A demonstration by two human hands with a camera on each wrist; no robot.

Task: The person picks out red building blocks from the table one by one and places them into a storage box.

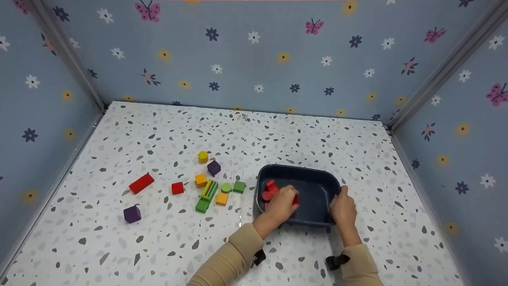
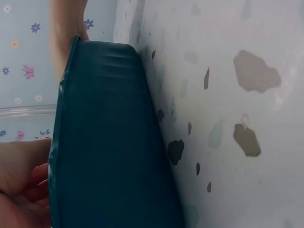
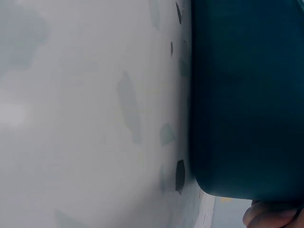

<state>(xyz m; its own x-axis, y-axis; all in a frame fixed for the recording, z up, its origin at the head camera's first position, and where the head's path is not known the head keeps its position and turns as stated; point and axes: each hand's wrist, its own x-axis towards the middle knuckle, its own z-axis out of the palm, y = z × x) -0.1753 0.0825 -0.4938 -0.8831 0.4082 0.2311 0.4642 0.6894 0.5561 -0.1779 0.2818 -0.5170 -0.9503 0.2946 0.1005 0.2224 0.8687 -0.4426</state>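
Note:
A dark blue bin (image 1: pixel 313 198) stands right of centre with several red blocks (image 1: pixel 271 186) at its left end. My left hand (image 1: pixel 281 204) reaches over the near rim into it, fingers curled at a red block (image 1: pixel 296 200) that shows beside the fingertips. Much of that block is hidden by the hand. In the left wrist view the left hand (image 2: pixel 21 183) is partly behind the bin's wall (image 2: pixel 109 137). My right hand (image 1: pixel 343 206) grips the bin's right rim; in the right wrist view, its fingers (image 3: pixel 270 213) show at the wall's end.
Left of the bin lie several loose blocks: a striped green block (image 1: pixel 209 190), a green cube (image 1: pixel 239 187), a yellow cylinder (image 1: pixel 203 157), an orange cube (image 1: pixel 222 199), a purple cube (image 1: pixel 132 214) and a long red block (image 1: pixel 141 183). Patterned panels (image 1: pixel 254 59) enclose the speckled tabletop (image 1: pixel 158 246).

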